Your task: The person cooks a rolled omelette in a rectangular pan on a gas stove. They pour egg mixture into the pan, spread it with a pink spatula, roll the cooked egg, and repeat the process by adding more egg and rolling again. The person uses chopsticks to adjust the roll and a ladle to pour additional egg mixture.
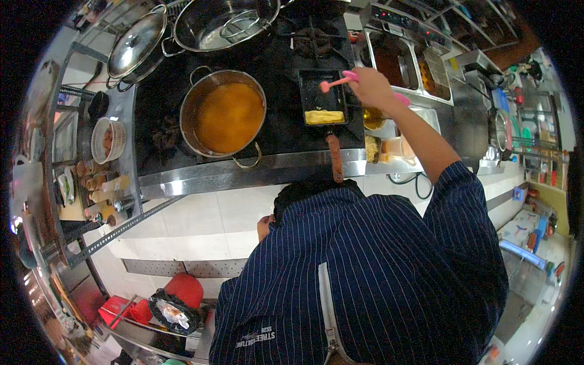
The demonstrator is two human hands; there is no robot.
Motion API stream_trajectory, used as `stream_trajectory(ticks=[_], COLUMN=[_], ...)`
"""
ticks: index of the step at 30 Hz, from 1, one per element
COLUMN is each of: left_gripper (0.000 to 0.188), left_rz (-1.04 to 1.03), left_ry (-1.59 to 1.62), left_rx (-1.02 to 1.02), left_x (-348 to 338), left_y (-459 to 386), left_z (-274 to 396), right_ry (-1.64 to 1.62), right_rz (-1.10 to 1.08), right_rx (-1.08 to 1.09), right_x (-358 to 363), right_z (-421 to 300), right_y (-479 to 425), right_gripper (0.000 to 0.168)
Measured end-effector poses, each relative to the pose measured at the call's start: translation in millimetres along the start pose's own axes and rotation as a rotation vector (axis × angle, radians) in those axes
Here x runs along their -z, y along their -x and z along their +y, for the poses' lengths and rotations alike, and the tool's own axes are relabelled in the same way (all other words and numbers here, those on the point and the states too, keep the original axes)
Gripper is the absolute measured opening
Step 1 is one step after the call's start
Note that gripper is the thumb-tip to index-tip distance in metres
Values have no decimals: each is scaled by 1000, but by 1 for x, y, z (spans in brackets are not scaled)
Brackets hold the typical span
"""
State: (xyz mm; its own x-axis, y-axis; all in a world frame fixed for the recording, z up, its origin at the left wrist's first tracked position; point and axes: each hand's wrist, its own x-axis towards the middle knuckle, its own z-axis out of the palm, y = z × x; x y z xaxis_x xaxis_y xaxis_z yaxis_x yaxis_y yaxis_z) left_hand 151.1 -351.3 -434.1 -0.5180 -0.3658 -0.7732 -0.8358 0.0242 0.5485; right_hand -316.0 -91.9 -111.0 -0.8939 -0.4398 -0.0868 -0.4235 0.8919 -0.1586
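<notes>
My right hand (372,89) grips a pink utensil (337,82), its small rounded end held over a black rectangular omelette pan (319,93). A yellow rolled omelette (324,117) lies across the near end of that pan. The pan's wooden handle (335,157) points towards me past the stove's front edge. Only a small part of my left hand (265,227) shows, low beside my waist; my striped shirt covers the rest, so what its fingers do is hidden. Left of the pan stands a steel pot (188,132) with orange-brown liquid (230,116) inside.
A large steel pot (196,45) and a lidded pot (137,43) stand at the back left. On the right are a bowl of yellow oil (373,117), food containers (397,148) and a two-well steel unit (413,68). Bottles (107,185) and a white basket (108,157) fill the left shelf.
</notes>
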Motion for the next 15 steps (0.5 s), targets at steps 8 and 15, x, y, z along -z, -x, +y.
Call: stream_trajectory(ticks=[8,15], left_gripper=[45,42], left_rz=[31,36], left_ry=[200,73], left_rx=[10,21], left_x=[-39,-17], left_y=[-47,1], left_z=[-94,-12], right_ry=[-114,-99], right_rz=[300,-110], right_rx=[-354,-509], right_x=[-13,-99], right_z=[109,183], right_y=[27,58], right_gripper=[32,38])
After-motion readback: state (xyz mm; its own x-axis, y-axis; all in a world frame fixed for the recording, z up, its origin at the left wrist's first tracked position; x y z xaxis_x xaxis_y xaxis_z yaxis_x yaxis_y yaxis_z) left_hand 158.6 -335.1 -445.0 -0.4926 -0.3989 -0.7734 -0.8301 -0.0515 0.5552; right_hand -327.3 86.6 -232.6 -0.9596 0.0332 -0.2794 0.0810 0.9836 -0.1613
